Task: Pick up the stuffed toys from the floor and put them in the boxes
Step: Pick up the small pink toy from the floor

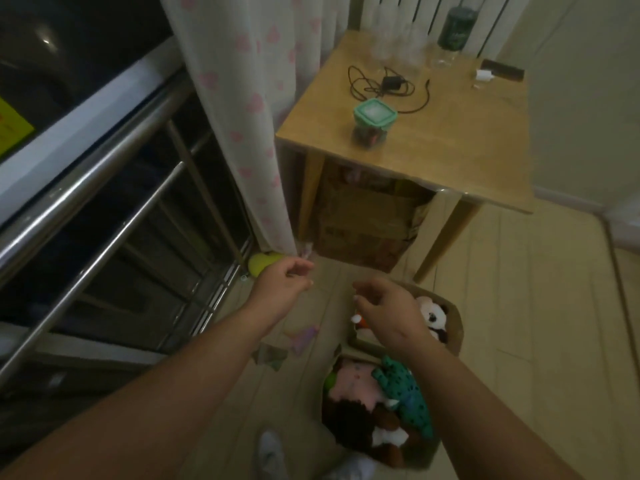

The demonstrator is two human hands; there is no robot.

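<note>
**Toys boxed, one stray left**

Near box (420, 455) is packed with toys (403, 393); far box (455, 336) holds a panda (434, 318). Both hands, left (285, 282) and right (388, 311), hover with slack, empty fingers, probably reaching toward the yellow toy (261, 265) by the curtain (242, 133).

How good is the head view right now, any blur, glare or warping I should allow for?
Head view: dim and soft overall; both hands, left and right, are slightly motion-blurred. The glasses at the back of the wooden table are smeared almost invisible. Bright glare streaks run along the steel railing. Wide-angle warping bends the railing and floor lines. The panda toy in its box stays readable.
</note>
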